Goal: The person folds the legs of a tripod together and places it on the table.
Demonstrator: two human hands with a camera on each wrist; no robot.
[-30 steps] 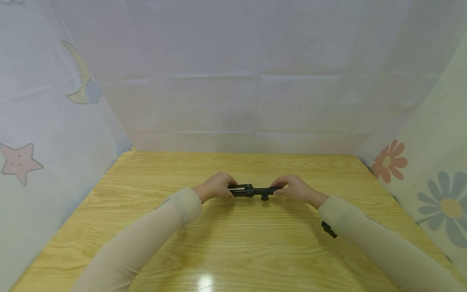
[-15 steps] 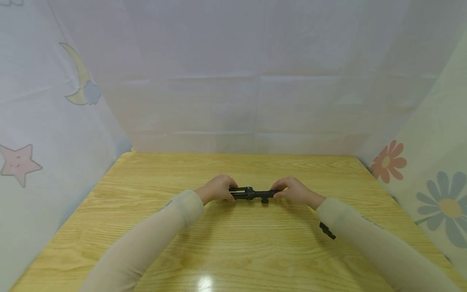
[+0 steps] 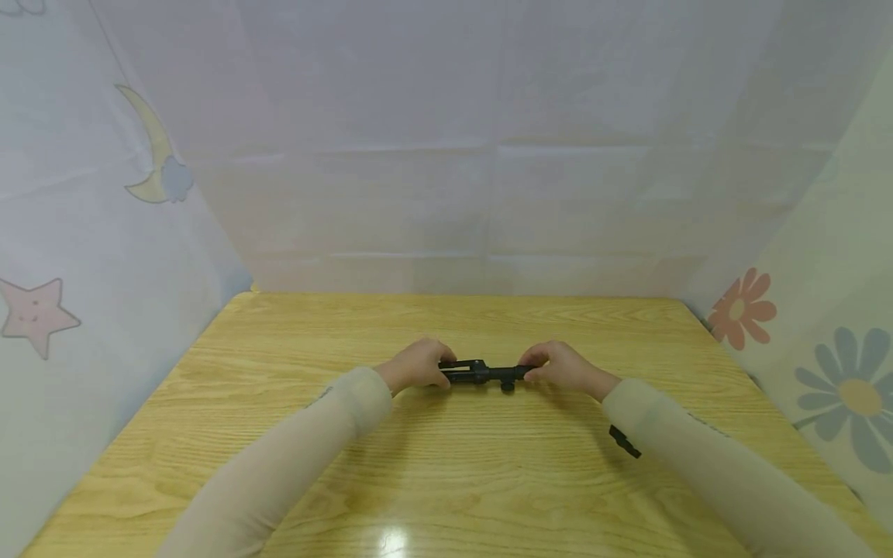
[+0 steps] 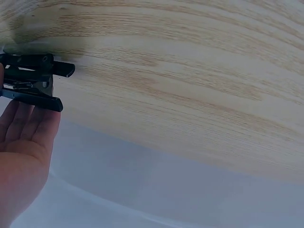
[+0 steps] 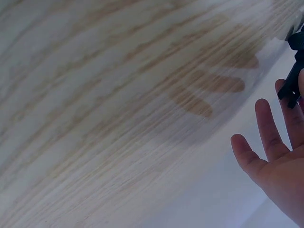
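A small black tripod [image 3: 477,372] lies crosswise between my two hands, low over the table, its legs to the left and a round knob [image 3: 508,386] below its column. My left hand [image 3: 422,364] grips the leg end, fingers on the far side and thumb nearer me. In the left wrist view, black legs [image 4: 35,99] stand a little apart, with fingers against one of them. At the other end my right hand [image 3: 563,366] pinches the tripod's head between thumb and fingers. The right wrist view shows the remaining fingers [image 5: 268,128] spread away from the head.
The wood-grain table [image 3: 446,465] stretches all round the hands. A pale cloth backdrop [image 3: 446,217] rises behind its far edge, with printed side cloths left and right. Under my right sleeve hangs a black wrist-worn piece [image 3: 624,442].
Both hands and the tripod have shifted slightly lower in the head view, with the head view itself moving a little. Both grips look unchanged.
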